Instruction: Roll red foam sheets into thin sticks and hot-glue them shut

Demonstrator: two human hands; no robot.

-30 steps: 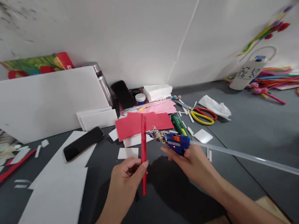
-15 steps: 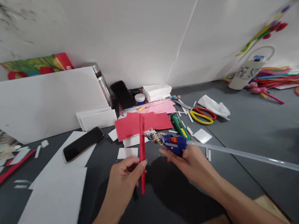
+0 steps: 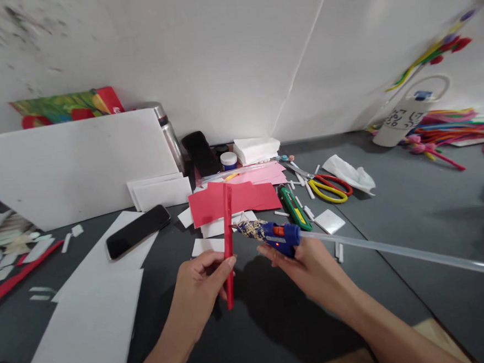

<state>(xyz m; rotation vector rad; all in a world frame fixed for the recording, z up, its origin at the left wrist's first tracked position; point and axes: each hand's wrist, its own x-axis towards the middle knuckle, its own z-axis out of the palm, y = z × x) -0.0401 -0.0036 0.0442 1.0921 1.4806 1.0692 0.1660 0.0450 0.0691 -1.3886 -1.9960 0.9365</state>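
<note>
The red strip stands nearly upright above the dark desk, its long axis running from the lower end near the person's wrist up to the top end, which overlaps the red paper sheet lying behind it. The left hand pinches it low down, thumb and fingers closed on the strip's lower half. The right hand is wrapped around the blue glue gun, fingers closed on its grip; the gun lies almost level, nozzle pointing left at the strip, its tip just beside or touching the strip's middle, I cannot tell which. A clear glue stick trails out of the gun's back to the right. Further back on the desk lie a green cutter, yellow and red scissors and a black phone on white sheets.
</note>
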